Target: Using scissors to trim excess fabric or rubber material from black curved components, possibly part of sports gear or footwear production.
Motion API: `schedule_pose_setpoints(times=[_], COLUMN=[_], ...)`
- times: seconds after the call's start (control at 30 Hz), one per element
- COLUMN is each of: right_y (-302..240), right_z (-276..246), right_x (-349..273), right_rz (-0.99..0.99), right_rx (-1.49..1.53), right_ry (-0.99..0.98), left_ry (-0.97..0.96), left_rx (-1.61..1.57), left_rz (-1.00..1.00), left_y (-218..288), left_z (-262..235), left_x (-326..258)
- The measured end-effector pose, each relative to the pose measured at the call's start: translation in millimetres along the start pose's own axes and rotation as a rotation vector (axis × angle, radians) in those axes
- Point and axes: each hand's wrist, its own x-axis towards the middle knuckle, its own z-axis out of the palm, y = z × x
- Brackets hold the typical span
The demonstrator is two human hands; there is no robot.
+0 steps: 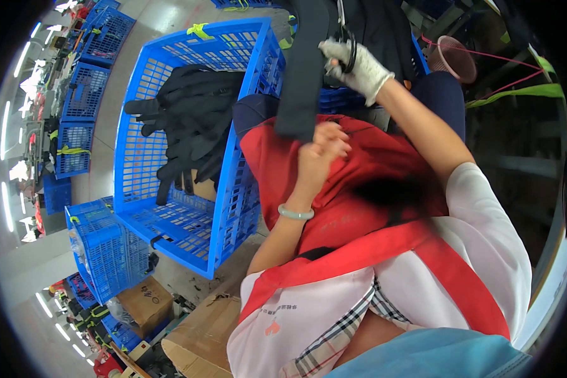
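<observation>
My right hand (pixel 359 68), in a white glove, grips a pair of scissors (pixel 351 55) by the dark handle loops, blades pointing away from me. Beside it, a long black fabric strip (pixel 303 75) runs down toward my lap, its near end by my left hand (pixel 323 150). That hand is bare, with a pale bangle (pixel 295 212) on the wrist. Its fingers are curled in over the red apron (pixel 359 164), and whatever they may hold is hidden. More black fabric (pixel 384 28) lies piled beyond the scissors.
On my left a large blue plastic crate (pixel 233 189) holds a heap of black fabric pieces (pixel 192 120). Behind it stand stacked blue crates (pixel 107 249) and cardboard boxes (pixel 201 337). A pinkish bucket (pixel 453 60) is at the far right, near pink cord and a green-yellow strap (pixel 516 94).
</observation>
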Motion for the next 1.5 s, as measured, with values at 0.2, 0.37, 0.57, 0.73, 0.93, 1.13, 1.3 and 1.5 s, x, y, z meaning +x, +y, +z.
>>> schedule_pose_setpoints(times=[0.2, 0.37, 0.57, 0.73, 0.93, 1.13, 1.3, 1.5], right_y=[-53.8, -12.0, 3.9, 19.7, 5.3, 43.4, 109.1, 130.1], right_z=[-101.1, -118.4, -118.8, -164.7, -142.0, -54.0, -4.0, -27.2], right_x=[85.6, 97.5, 123.9, 135.6, 118.8, 33.1, 15.0, 30.1], right_rz=[-0.109, 0.014, -0.439, -0.326, -0.318, -0.076, 0.165, 0.087], right_rx=[-0.674, -0.993, -1.545, -1.842, -1.474, -0.803, -0.892, -1.039], right_ry=[0.175, 0.421, 0.365, 0.383, 0.294, 0.246, 0.091, 0.069], left_ry=[-0.389, -0.319, -0.321, -0.302, 0.454, 0.830, 1.116, 1.132], left_rx=[0.337, 0.351, 0.318, 0.311, 0.179, -0.103, -0.478, -0.499], left_rz=[-0.220, -0.233, -0.121, 0.094, -0.010, -0.538, -0.572, -0.063], left_y=[-5.1, -1.4, 4.7, 62.9, 100.8, -46.6, -112.7, -87.8], left_z=[12.9, 4.1, 2.1, -41.9, -240.0, -413.7, -456.6, -485.7], left_x=[9.9, 9.0, 11.4, 25.7, 37.1, 55.3, 96.3, 125.5])
